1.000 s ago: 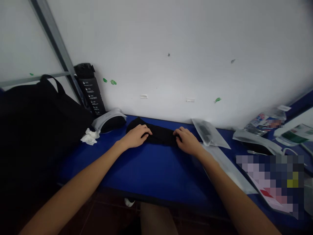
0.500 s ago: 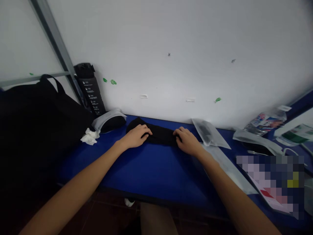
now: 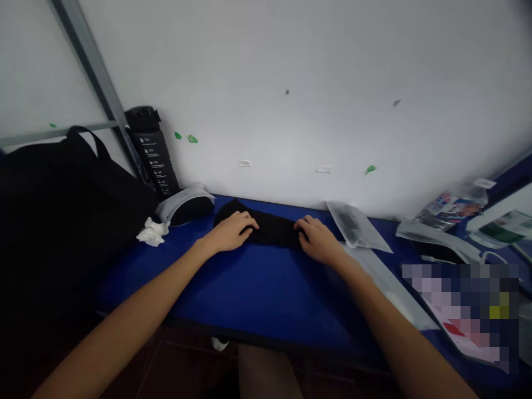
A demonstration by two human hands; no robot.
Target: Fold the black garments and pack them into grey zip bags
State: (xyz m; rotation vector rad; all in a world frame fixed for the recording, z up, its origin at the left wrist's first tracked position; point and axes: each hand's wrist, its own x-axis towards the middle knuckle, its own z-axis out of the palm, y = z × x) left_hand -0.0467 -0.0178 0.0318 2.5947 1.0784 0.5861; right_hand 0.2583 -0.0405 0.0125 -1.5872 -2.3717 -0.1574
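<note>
A long, folded piece of black cloth (image 3: pixel 274 227) lies across the blue tabletop, close to the wall. My left hand (image 3: pixel 234 230) rests on its left part, with fingers and thumb closed on the fabric. At the other end, my right hand (image 3: pixel 316 238) grips the cloth's right edge between curled fingers and thumb. The cloth is flat and dark, so its folds are hard to make out. Beside my right hand are a frosted plastic pouch (image 3: pixel 359 226) and a flat, pale plastic bag (image 3: pixel 388 282) partly under my forearm.
On the left stand a large black bag (image 3: pixel 62 221) and a black bottle (image 3: pixel 153 152). Near them lie a crumpled tissue (image 3: pixel 152 231) and a pouch holding something black (image 3: pixel 191 209). A clear bottle (image 3: pixel 453 205), another pouch (image 3: pixel 440 241) and a blurred-out flat item (image 3: pixel 461 316) occupy the right.
</note>
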